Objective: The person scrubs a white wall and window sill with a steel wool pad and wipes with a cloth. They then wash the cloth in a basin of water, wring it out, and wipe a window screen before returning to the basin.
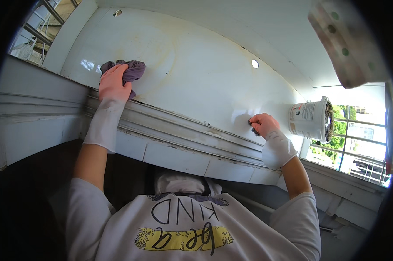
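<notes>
My left hand (pixel 114 83), in a pink and white rubber glove, grips a crumpled purple cloth (pixel 136 71) against the stained white panel (pixel 196 71) at its left part. Farther right, my right hand (pixel 265 125) wears a matching glove. Its fingers are closed on a dark, curly scouring pad (pixel 255 131), which lies against the same panel near its lower edge. Yellowish-brown stains mark the panel between my hands and above the cloth.
A white plastic bucket (pixel 309 120) with a printed label stands right of my right hand, by a barred window (pixel 359 137). Grooved sliding tracks (pixel 183 125) with dirt run along the near edge. Spotted fabric (pixel 343 45) hangs blurred at upper right. Two round holes pierce the panel.
</notes>
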{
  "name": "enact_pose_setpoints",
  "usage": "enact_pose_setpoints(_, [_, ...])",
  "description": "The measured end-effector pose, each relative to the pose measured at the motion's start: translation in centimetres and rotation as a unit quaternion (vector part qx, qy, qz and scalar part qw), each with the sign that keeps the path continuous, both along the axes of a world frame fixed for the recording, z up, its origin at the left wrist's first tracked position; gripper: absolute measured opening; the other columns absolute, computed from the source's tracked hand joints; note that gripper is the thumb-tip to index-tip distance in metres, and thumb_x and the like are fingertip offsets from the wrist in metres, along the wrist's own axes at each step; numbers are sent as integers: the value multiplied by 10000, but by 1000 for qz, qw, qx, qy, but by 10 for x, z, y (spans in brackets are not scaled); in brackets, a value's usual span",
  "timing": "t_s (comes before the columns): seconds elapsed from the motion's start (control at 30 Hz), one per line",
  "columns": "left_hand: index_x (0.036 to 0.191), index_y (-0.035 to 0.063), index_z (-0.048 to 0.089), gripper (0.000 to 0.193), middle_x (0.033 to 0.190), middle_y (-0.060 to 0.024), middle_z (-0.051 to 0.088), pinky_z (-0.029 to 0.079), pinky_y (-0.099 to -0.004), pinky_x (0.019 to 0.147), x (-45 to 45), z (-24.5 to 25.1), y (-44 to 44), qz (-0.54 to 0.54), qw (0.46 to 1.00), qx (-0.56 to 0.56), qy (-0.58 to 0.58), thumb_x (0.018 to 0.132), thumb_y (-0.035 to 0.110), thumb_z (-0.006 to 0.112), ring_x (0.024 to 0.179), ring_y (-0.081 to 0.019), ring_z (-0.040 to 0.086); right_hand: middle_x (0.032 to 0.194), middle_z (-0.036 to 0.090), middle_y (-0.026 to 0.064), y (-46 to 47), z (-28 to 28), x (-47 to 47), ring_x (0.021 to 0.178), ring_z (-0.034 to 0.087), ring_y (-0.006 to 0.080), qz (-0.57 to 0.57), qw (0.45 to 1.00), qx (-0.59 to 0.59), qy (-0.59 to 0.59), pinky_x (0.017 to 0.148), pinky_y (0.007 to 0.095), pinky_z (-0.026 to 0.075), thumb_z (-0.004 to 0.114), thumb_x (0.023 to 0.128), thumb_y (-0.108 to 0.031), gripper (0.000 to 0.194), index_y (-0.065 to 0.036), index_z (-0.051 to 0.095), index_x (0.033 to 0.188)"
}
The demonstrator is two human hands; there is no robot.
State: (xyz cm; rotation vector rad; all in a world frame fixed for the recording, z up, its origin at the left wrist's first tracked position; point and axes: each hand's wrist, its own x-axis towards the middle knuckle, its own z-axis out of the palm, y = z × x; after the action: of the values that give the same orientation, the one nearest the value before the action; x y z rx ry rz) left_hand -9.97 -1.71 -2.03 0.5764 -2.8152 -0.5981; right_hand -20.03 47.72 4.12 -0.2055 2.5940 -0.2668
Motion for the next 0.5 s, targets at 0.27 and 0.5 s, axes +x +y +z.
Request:
enact_pose_setpoints(0.27, [1192,114,595,396,1204,-130,614,523,-462,920,-47,23,29,151,981,5,-125,842,272,692,1143,-345,599,1014,614,57,23,19,62,814,631,119,-174,925,-302,148,759,250,514,660,901,-10,222,-73,701,1109])
enact_pose_setpoints(0.5, [1080,54,547,401,1183,-205,586,514,-502,893,-105,17,218,-65,986,60,-139,803,279,731,1105,-387,590,1036,634,43,71,33,146,840,626,109,-313,844,-319,296,762,245,512,671,858,42,272,-60,708,1107])
